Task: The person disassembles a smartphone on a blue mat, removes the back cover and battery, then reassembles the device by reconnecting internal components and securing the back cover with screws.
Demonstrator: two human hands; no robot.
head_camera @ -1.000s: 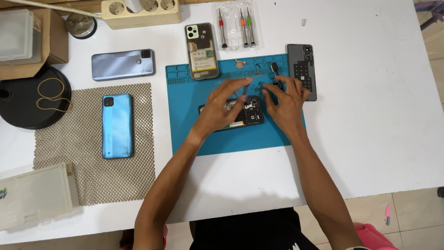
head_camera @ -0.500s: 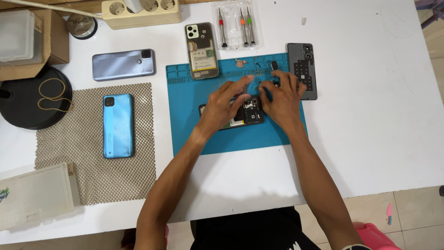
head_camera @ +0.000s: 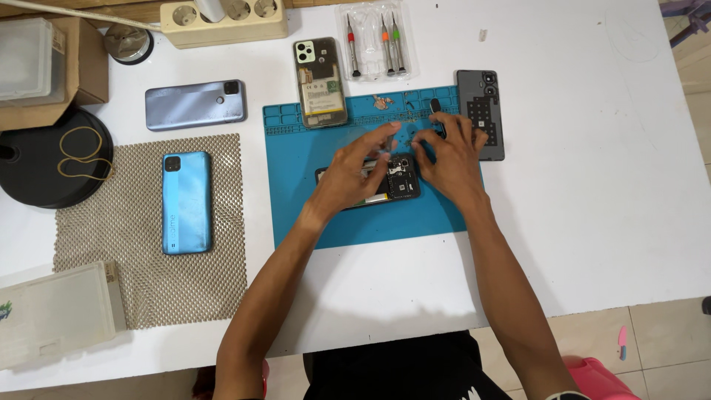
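Working over an opened phone [head_camera: 385,184] lying face down with its back removed, at the middle of a blue repair mat [head_camera: 296,192] on a white table [head_camera: 592,185]. Left hand [head_camera: 355,167] resting on the phone's near half, fingers arched over the exposed board; whether pinching a small part, cannot tell. Right hand [head_camera: 448,159] hovering at the phone's upper right corner, fingertips drawn together as though gripping something tiny, the item itself too small to make out. Risk one: loose screws or fragments near the mat's top edge [head_camera: 381,102] rolling off or being swept by a wrist. Risk two: bare fingertips on the uncovered circuitry, inviting smudging or a slipped connector. Risk three: the detached grey back cover [head_camera: 481,111] lying half off the mat just beside the right hand, liable to be nudged. Noted nearby: a second opened phone [head_camera: 320,81] straddling the mat's top edge, a case of screwdrivers [head_camera: 374,48] above it, two closed phones [head_camera: 187,201] [head_camera: 195,104] well apart to the left, one on a mesh pad [head_camera: 133,281].
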